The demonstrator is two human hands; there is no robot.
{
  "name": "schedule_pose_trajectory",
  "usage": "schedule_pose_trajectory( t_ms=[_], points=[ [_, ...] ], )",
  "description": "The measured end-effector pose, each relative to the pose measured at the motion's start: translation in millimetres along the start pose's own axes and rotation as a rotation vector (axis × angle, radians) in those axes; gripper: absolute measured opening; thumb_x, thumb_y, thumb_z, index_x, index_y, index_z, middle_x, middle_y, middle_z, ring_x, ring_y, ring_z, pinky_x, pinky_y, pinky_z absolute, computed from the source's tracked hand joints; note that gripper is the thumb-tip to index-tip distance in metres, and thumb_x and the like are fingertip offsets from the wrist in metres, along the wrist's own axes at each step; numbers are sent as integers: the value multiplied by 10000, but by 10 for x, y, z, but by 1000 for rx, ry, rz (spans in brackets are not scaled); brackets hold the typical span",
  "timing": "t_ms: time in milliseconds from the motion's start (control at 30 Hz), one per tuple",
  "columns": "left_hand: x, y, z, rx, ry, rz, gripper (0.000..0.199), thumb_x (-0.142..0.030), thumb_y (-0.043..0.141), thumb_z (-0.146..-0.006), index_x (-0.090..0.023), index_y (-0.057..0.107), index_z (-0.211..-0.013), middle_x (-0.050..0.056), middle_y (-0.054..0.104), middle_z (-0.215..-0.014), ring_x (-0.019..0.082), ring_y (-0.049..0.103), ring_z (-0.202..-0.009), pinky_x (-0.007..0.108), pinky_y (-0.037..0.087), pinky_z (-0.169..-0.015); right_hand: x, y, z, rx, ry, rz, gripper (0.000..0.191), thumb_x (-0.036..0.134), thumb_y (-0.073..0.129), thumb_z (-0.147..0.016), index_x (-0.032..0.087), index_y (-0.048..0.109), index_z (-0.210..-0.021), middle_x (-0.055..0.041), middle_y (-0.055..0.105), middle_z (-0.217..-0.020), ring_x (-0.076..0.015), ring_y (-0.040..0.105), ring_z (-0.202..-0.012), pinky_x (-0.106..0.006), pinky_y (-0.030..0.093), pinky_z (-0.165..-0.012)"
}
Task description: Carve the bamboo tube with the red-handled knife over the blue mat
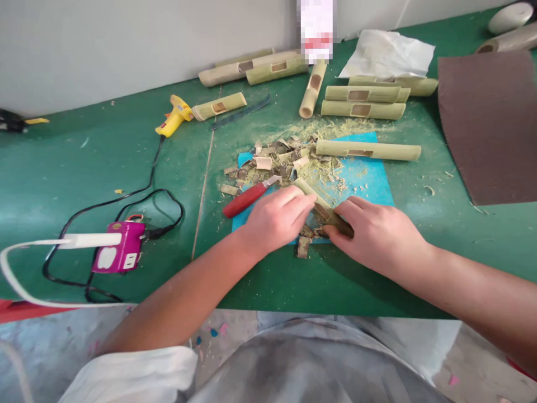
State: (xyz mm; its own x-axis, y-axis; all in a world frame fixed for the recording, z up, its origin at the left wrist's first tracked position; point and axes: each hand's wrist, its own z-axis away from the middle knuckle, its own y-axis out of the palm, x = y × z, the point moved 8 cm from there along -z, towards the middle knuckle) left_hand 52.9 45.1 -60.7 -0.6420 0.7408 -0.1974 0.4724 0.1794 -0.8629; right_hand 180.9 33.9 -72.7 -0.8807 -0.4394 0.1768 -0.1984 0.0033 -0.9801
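One broad green tabletop (260, 285) fills most of the frame, with a flat bright-blue sheet (375, 182) near its centre. Several pale green bamboo tubes (381, 109) lie across the upper middle and upper right; rectangular openings show in most, so the cutting looks done on those. One long light-green bamboo tube (398, 151) lies over the sheet's upper part, its opening cut too. At the frame's centre a slim green bamboo tube (321, 207) slants between two hands and seems to be the piece being worked. The right hand (375, 235) has its fingers wrapped around the lower end; the left hand (277, 218) has its fingers curled against the upper part, and whether they pinch or merely press, I cannot tell. A brownish patch between them may be an opening, too covered to judge how much remains. Left of centre lies a loose red-handled knife (245, 200). Brown-and-cream bamboo chips (264, 163) heap beside it, suggesting that much carving is already done.
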Motion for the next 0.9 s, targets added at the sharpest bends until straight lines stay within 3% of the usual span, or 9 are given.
schedule_pose_trajectory(
  t_ms=[200,333,433,567,700,800,900],
  points=[
    [53,-1,-3,5,21,7,210,-182,464,-994,-126,662,-1037,49,656,-799,133,633,-745,254,544,-716,15,1,12,-18,-12,5,215,354,537,-860,176,599,-757,-23,611,-714,-112,444,-514,-296,178,-491],
    [117,-61,-5,-78,-35,-40,189,-177,490,-986,-124,671,-1005,54,664,-837,133,641,-770,246,544,-720,3,2,10,-14,-3,10,212,358,553,-859,172,607,-772,-23,618,-726,-115,452,-514,-299,185,-491],
    [70,-15,-15,-14,7,5,192,-179,499,-982,-112,669,-1041,55,666,-830,133,646,-768,241,548,-719,9,1,10,-3,-11,4,206,355,564,-853,170,610,-775,-28,620,-730,-118,455,-516,-297,192,-490],
    [57,-90,-20,-86,1,-39,171,-160,515,-972,-110,678,-989,50,664,-800,130,639,-735,238,541,-699,0,1,10,-2,-3,-3,232,379,559,-860,173,601,-762,-25,612,-722,-116,446,-519,-295,195,-494],
    [9,-41,-17,-36,71,-8,172,-156,519,-969,-98,667,-1035,54,670,-805,136,645,-751,245,551,-717,-11,25,2,21,1,-21,236,374,551,-866,170,594,-757,-27,608,-725,-111,443,-528,-294,196,-500],
    [57,-75,-10,-97,50,-48,179,-156,492,-982,-114,663,-1014,53,675,-823,134,643,-760,252,557,-728,-28,30,1,36,17,-32,239,373,545,-867,168,593,-754,-26,604,-723,-104,424,-521,-291,191,-501],
    [77,-59,-3,-82,68,-29,181,-169,497,-983,-114,659,-1040,52,674,-826,125,636,-748,244,557,-723,-36,30,6,42,22,-35,232,362,539,-865,168,591,-750,-26,601,-722,-101,415,-520,-292,188,-502]
  ],
)
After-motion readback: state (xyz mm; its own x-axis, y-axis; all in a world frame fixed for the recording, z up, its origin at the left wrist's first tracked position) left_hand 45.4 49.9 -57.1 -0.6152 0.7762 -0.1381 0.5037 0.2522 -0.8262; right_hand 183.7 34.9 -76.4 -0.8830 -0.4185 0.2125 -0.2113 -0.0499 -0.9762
